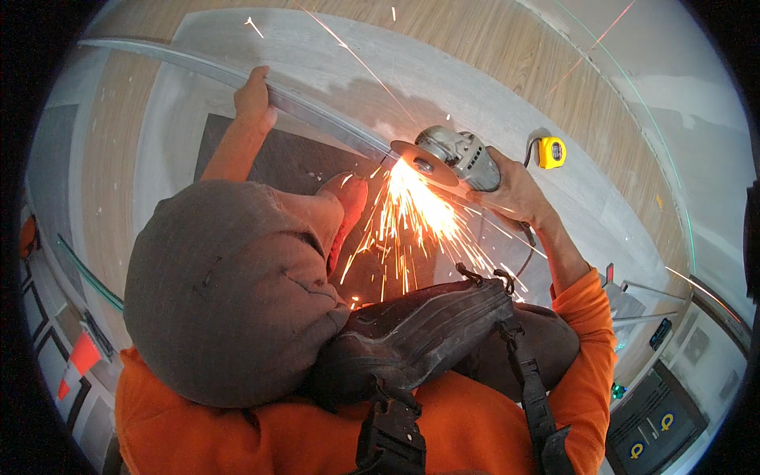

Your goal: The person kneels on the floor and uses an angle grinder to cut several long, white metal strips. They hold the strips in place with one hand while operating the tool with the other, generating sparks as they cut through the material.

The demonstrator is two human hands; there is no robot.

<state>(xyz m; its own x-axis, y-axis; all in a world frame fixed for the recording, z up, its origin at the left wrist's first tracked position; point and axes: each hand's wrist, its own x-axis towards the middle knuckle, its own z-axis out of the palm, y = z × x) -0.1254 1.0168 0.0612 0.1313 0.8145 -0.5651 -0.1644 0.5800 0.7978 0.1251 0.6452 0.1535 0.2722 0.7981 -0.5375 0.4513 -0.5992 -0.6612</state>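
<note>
My left hand [255, 99] is closed around a long, thin grey metal profile [321, 119] that runs from the far left toward the middle. In my right hand [518, 190] is an angle grinder [467, 154], gripped by its body. Its disc [408, 155] meets the right part of the profile. Bright sparks [419, 210] spray from that contact down toward me, and their glare hides the exact cutting point. Below the profile, a reddish-lit shoe [348, 202] is close to the sparks. My bent knee [229, 293] fills the left foreground.
A yellow tape measure [551, 153] lies right of the grinder. Beneath the work is a dark sheet [261, 150] on the floor. A black bag [404, 324] hangs across my lap near the sparks. At lower right is a black case [657, 423]; a green line crosses the wall.
</note>
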